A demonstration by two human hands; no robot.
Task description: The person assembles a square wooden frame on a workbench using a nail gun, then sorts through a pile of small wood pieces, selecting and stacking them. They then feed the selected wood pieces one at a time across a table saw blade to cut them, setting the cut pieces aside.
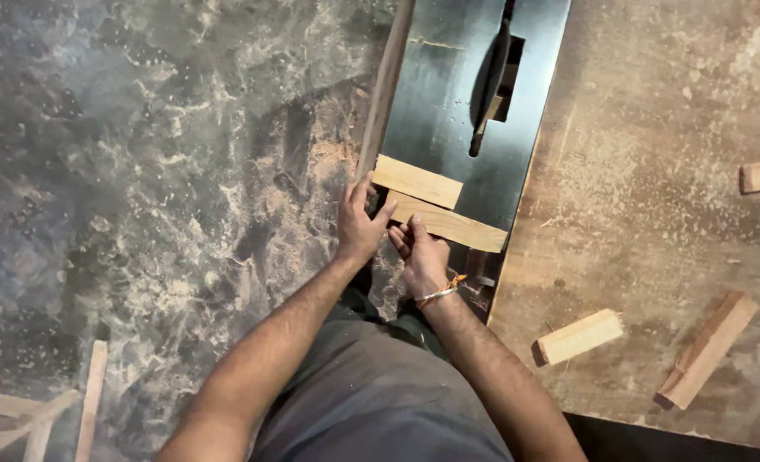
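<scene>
left hand (359, 224): fingers curled on the left end of the near wood block (447, 222), at the saw table (474, 85) edge
right hand (421, 250): pinching the near wood block's lower edge with its fingertips
blocks on saw table: 2, pale, the far wood block (417, 181) just beyond the near one, both short of the blade (491, 81)
blocks on bench (654, 214): 3, well apart
labels: none visible
floor (140, 214): sawdust, thin wood strips (33, 415) at lower left

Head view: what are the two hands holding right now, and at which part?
Both hands grip the nearer wooden block at its left end: the left hand from the outer side, the right hand from below. It lies flat on the dark saw table.
</scene>
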